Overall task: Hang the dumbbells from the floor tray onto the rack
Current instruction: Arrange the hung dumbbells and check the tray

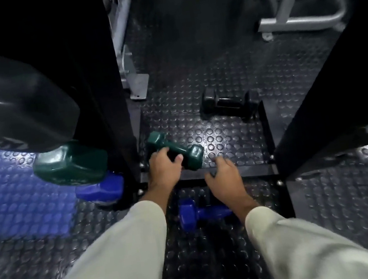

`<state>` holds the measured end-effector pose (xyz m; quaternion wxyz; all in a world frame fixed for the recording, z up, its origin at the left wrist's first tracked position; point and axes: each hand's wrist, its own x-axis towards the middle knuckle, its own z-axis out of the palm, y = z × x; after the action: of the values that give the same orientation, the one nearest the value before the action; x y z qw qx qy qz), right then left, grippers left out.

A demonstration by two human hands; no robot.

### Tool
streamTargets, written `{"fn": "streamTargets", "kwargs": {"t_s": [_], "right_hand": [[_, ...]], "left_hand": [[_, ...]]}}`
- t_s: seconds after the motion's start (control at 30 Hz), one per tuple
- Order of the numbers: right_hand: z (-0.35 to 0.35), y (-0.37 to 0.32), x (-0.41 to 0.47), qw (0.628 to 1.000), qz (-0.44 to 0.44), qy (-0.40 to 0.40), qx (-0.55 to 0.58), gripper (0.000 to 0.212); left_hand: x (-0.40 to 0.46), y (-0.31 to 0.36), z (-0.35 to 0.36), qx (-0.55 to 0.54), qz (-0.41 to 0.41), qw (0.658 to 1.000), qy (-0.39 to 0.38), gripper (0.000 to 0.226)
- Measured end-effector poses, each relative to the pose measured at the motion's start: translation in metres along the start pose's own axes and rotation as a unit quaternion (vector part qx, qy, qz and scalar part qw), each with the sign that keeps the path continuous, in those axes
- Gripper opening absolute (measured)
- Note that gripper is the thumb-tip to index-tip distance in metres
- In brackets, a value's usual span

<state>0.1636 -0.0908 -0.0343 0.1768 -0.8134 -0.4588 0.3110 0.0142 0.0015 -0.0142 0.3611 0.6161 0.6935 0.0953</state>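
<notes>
Three small dumbbells lie low in the head view, on or near the black metal floor tray (263,124) at the foot of the black upright rack (96,80). A dark green hexagonal-headed dumbbell (176,149) rests tilted in the tray's near left corner, one head toward the rack post and the other pointing toward the tray's front rail. The left hand (163,166) grips it by the handle, its fingers (177,158) curled over the bar between the two heads, the thumb side hidden. The right hand (223,176) hovers just beside that dumbbell's nearer head, above the front rail, with fingers loosely bent and slightly spread, holding nothing. Both arms wear pale cream sleeves (115,258).

A black hexagonal-headed dumbbell (228,104) lies at the tray's far right corner, well apart from the hands. A blue glossy dumbbell (201,212) lies on the black studded rubber floor (356,196) in front of the tray, partly covered by the right wrist.

On the left, close to the camera, larger heads of other weights sit stacked on the rack: a big black one (11,106) at the top, a dark green one (71,166) below it, and a blue one (101,188) lowest. Grey metal machine frames (298,17) stand farther back.
</notes>
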Motion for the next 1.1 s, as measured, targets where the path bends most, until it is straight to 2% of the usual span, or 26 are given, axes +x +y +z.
{"fn": "streamTargets", "kwargs": {"t_s": [0.1, 0.2, 0.27, 0.33, 0.4, 0.57, 0.67, 0.73, 0.77, 0.8, 0.87, 0.9, 1.1], "right_hand": [[0.011, -0.017, 0.026, 1.000, 0.000, -0.020, 0.017, 0.053], [0.024, -0.030, 0.047, 0.998, 0.025, -0.052, 0.021, 0.077], [0.031, -0.038, 0.053, 0.995, 0.045, -0.052, 0.074, 0.091], [0.037, -0.041, 0.059, 0.994, 0.054, -0.057, 0.075, 0.096], [0.040, -0.034, 0.067, 0.994, 0.064, -0.064, 0.057, 0.095], [0.037, -0.025, 0.080, 0.994, 0.077, -0.043, 0.067, 0.066], [0.020, -0.014, 0.076, 0.987, 0.110, 0.005, 0.115, 0.072], [-0.001, -0.002, 0.074, 0.986, 0.116, 0.027, 0.119, 0.076], [-0.011, 0.003, 0.073, 0.986, 0.116, 0.033, 0.117, 0.078], [-0.021, 0.005, 0.071, 0.986, 0.112, 0.040, 0.115, 0.079], [-0.039, 0.004, 0.064, 0.983, 0.115, 0.055, 0.131, 0.079], [-0.047, 0.002, 0.059, 0.980, 0.117, 0.064, 0.145, 0.077], [-0.089, -0.017, 0.011, 0.962, 0.071, 0.124, 0.231, 0.070]], "left_hand": [[0.029, 0.011, -0.004, -0.023, 0.000, 0.999, 0.024, 0.063], [0.048, 0.004, 0.000, -0.046, -0.035, 0.998, 0.031, 0.075], [0.056, -0.008, 0.003, -0.054, -0.054, 0.997, 0.020, 0.085], [0.065, -0.016, 0.006, -0.056, -0.069, 0.996, -0.006, 0.096], [0.073, -0.019, 0.009, -0.067, -0.079, 0.994, -0.013, 0.105], [0.081, -0.013, 0.009, -0.138, -0.117, 0.983, -0.019, 0.112], [0.074, -0.017, 0.017, -0.150, -0.128, 0.979, -0.046, 0.130], [0.071, -0.019, 0.032, -0.198, -0.145, 0.967, -0.073, 0.141], [0.064, -0.014, 0.037, -0.241, -0.150, 0.955, -0.084, 0.133], [0.057, -0.005, 0.038, -0.287, -0.154, 0.942, -0.084, 0.113], [0.044, 0.015, 0.034, -0.356, -0.157, 0.919, -0.066, 0.055], [0.041, 0.022, 0.031, -0.373, -0.153, 0.913, -0.056, 0.046], [0.000, 0.065, -0.006, -0.421, -0.119, 0.899, -0.008, 0.059]]}}
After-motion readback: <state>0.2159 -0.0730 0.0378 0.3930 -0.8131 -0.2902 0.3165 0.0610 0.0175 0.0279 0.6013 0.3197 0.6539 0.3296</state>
